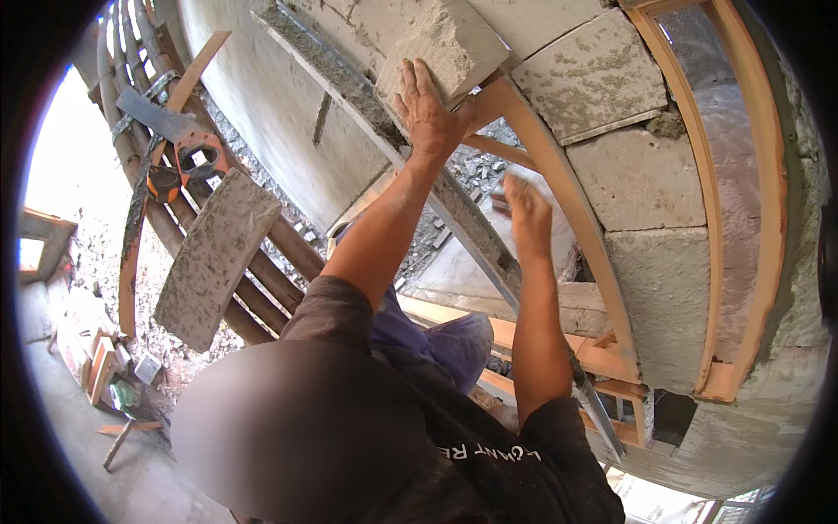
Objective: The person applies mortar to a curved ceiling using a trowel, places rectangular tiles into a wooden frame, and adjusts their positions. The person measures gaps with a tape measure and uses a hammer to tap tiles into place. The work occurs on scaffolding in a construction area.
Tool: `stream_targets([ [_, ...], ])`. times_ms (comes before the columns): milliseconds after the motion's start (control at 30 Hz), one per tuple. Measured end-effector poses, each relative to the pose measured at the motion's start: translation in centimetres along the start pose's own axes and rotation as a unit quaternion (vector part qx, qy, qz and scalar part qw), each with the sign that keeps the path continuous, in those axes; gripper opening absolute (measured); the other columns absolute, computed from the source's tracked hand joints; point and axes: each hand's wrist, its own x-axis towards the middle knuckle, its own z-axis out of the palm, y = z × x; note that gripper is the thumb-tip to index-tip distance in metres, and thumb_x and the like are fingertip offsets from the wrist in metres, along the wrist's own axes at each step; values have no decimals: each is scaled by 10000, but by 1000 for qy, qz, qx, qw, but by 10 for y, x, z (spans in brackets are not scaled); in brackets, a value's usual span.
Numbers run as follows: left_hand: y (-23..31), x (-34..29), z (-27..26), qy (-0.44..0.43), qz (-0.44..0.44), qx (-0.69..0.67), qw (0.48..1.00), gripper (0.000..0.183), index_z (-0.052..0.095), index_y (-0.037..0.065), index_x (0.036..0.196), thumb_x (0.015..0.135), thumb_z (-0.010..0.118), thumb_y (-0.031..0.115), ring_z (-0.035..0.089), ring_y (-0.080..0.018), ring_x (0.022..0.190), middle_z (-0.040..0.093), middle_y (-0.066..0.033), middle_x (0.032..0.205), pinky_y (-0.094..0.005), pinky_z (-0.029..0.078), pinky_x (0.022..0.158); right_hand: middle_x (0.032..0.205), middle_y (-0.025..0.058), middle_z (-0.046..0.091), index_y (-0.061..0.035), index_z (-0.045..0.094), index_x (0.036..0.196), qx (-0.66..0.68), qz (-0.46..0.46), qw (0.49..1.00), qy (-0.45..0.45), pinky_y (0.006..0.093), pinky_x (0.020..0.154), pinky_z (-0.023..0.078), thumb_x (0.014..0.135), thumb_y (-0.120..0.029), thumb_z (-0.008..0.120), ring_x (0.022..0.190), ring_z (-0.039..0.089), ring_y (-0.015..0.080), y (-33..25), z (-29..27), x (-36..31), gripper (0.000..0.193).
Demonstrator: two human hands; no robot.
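My left hand (429,115) lies against a rough pale stone block (463,48), fingers spread over its face and thumb at its lower edge. This block sits at the top of a curved wooden frame (583,205), beside mortared stone blocks (642,179). Lower and to the right, my right hand (526,208) hangs in the opening beside the frame. It is blurred, with its fingers loosely bent and apart, and nothing shows in it. A long mortar-crusted bar (467,218) runs diagonally between my arms.
On the left, a handsaw (166,118) with an orange-black handle and a stone slab (218,260) rest on several round poles (284,244). An orange-black tape measure (163,184) lies by the saw. Rubble (428,231) covers ground below. A second curved wooden frame (758,113) stands at the right.
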Motion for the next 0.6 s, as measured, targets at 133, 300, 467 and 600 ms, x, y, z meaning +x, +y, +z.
stream_targets([
  [133, 5, 2, 14, 58, -8, -1, 998, 996, 173, -7, 1411, 645, 729, 301, 164, -371, 1367, 184, -245, 1459, -554, 142, 1069, 966, 82, 602, 38, 593, 1046, -25, 124, 991, -34, 278, 694, 521, 889, -340, 594, 800, 620, 172, 56, -19, -50, 409],
  [300, 9, 2, 23, 89, -32, 14, 995, 992, 151, -13, 1412, 663, 730, 282, 191, -390, 1348, 197, -264, 1442, -468, 171, 1089, 927, 78, 601, 20, 605, 1032, 51, 172, 984, -13, 272, 679, 518, 884, -334, 603, 787, 625, 156, 90, -33, -99, 384],
  [467, 7, 4, 26, 113, -9, -18, 993, 992, 180, -27, 1401, 622, 723, 262, 218, -409, 1333, 219, -293, 1422, -487, 176, 1076, 911, 80, 603, 7, 613, 1025, 69, 188, 980, 6, 262, 669, 518, 885, -331, 603, 778, 630, 153, 104, -47, -114, 366],
  [600, 10, 3, 23, 86, -39, -7, 996, 976, 181, -32, 1398, 633, 720, 246, 221, -406, 1333, 215, -284, 1427, -477, 178, 1079, 891, 78, 608, 8, 623, 1006, 80, 183, 980, 7, 257, 662, 517, 887, -330, 601, 770, 631, 153, 105, -46, -116, 358],
])
